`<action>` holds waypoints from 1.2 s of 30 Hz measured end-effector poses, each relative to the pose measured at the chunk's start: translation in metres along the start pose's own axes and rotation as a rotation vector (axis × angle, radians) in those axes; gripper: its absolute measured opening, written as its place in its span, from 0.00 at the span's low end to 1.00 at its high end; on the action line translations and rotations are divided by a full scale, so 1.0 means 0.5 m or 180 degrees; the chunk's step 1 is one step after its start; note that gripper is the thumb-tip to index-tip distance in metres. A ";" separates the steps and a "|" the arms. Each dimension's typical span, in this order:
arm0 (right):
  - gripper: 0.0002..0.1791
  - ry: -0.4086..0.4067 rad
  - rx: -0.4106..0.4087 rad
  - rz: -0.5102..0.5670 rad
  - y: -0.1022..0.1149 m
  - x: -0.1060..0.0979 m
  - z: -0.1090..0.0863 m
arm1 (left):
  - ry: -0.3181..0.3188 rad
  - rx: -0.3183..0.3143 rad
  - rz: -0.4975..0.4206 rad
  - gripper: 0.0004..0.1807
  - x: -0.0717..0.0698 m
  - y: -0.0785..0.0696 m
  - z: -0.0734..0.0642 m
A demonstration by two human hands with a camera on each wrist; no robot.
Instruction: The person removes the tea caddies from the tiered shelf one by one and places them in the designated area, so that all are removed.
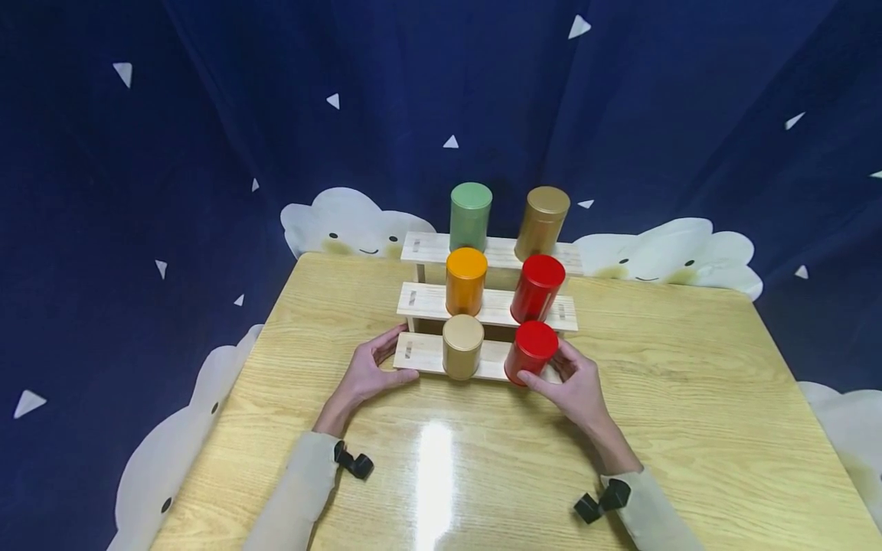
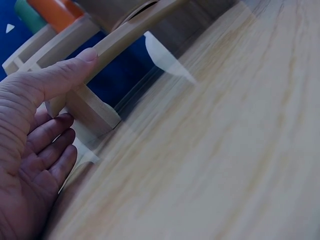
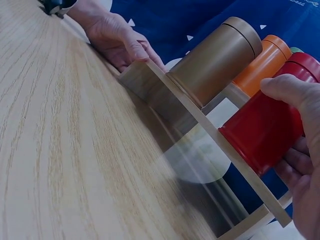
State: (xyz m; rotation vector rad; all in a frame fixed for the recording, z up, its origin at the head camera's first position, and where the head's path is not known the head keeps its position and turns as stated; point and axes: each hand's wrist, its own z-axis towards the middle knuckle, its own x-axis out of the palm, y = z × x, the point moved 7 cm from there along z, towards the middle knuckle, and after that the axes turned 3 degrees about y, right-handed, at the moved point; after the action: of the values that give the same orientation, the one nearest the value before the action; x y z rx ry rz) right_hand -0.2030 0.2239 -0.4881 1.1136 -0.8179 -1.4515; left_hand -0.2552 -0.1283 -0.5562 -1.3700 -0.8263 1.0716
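A three-step wooden rack (image 1: 426, 362) stands on the table and bears several lidded tins. My left hand (image 1: 368, 371) holds the left end of its lowest step; in the left wrist view the thumb (image 2: 67, 72) lies on the front edge and the fingers bend in below. On the right of that step stands a red tin (image 1: 529, 352), which my right hand (image 1: 575, 383) grips, thumb in front and fingers round the far side. Next to it on the same step is a beige-gold tin (image 1: 462, 348). The red tin's base meets the board in the right wrist view.
On the middle step stand an orange tin (image 1: 465, 283) and a second red tin (image 1: 537, 289). The top step carries a green tin (image 1: 471, 216) and a gold tin (image 1: 543, 222). Behind the wooden table (image 1: 689, 398) hangs a dark blue curtain (image 1: 386, 46) with clouds and triangles.
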 end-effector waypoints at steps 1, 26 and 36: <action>0.34 0.0006 -0.0010 0.0005 0.000 0.000 0.000 | 0.0003 -0.0002 0.0002 0.51 0.000 0.000 0.000; 0.34 0.0262 0.0009 -0.0096 0.001 -0.008 0.004 | -0.0125 0.0005 0.0014 0.48 -0.009 -0.007 -0.013; 0.34 0.0315 0.0022 -0.0106 0.001 -0.009 0.004 | -0.0289 0.0123 -0.0020 0.41 -0.017 -0.008 -0.017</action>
State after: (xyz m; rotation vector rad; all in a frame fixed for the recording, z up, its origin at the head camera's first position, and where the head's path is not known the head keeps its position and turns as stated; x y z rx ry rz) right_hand -0.2047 0.2280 -0.4859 1.1998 -0.7385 -1.4103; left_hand -0.2499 -0.1388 -0.5519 -1.2933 -0.8712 1.1461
